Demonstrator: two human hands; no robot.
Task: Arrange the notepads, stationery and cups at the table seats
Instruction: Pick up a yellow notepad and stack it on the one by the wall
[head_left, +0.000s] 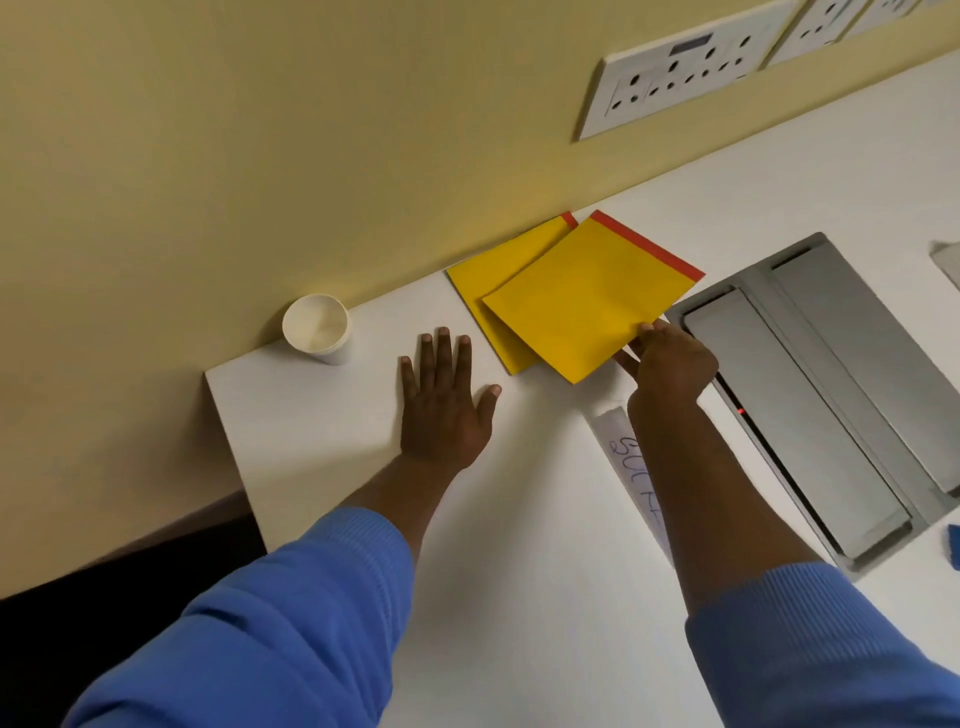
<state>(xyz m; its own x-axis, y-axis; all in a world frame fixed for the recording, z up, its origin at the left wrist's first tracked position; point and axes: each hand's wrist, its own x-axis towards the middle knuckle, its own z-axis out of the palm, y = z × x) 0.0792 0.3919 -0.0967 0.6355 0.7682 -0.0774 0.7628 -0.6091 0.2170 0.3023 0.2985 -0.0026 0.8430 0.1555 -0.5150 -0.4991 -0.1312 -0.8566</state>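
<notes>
White table (322, 415), paper cup (317, 330) near its far left corner, left hand (444, 410) flat on top, yellow notepad (488, 280) at the far edge, second notepad (587, 296) overlapping it, handwritten paper strip (631, 467), grey hatch (810, 395) set in.

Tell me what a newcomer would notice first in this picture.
Two bright yellow pads stand out: the upper notepad overlaps the lower notepad by the wall, and the right hand grips the upper one's near edge. The left hand lies flat on the white table, with a paper cup near its far left corner.
</notes>
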